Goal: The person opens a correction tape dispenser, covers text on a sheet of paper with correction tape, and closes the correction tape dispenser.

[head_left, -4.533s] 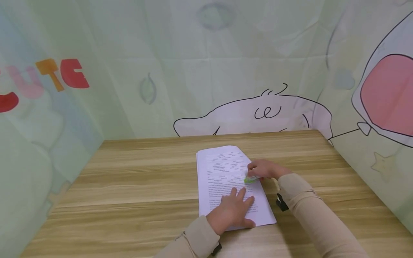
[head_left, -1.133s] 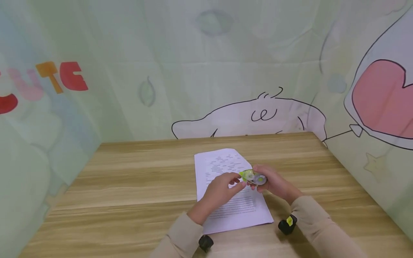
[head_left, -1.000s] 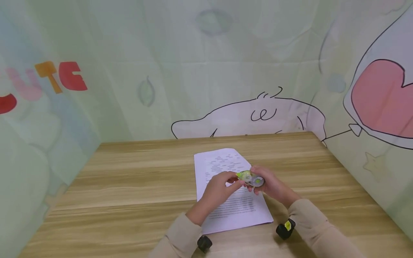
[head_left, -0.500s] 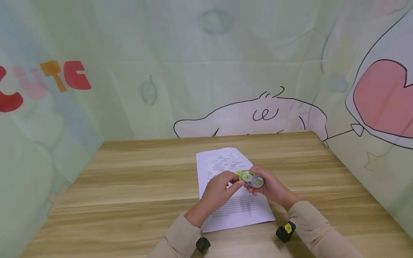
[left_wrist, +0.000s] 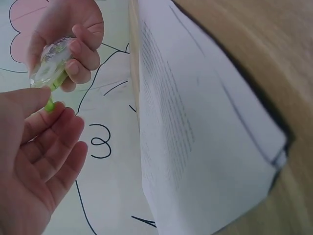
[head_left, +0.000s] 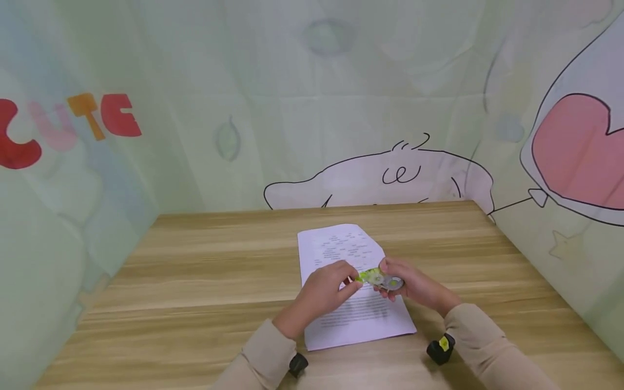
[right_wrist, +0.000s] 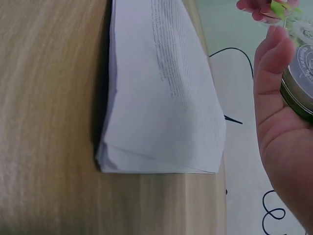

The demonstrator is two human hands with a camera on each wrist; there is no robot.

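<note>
A clear and green correction tape dispenser (head_left: 384,280) is held above the printed paper stack (head_left: 361,327). My right hand (head_left: 420,285) grips its rounded body, thumb on the upper side and fingers curled round beneath, as the left wrist view shows. My left hand (head_left: 323,291) pinches the green tip (left_wrist: 50,105) between thumb and index finger, while its other fingers are loosely bent. In the right wrist view, the dispenser's round reel end (right_wrist: 304,68) lies against the right palm. Whether the green tip is a separate cap cannot be told.
The stack lies on a wood-grain table (head_left: 219,271), its sheets slightly uneven at the edges. Behind and beside the table hangs a printed cloth backdrop (head_left: 273,108). Small black wrist cameras, one of them a black camera (head_left: 441,349) under the right sleeve, hang above the tabletop.
Earlier, my left hand lay spread on the page and my right hand held the dispenser against it. Both hands have since lifted and met at the dispenser, which has just dipped slightly.
</note>
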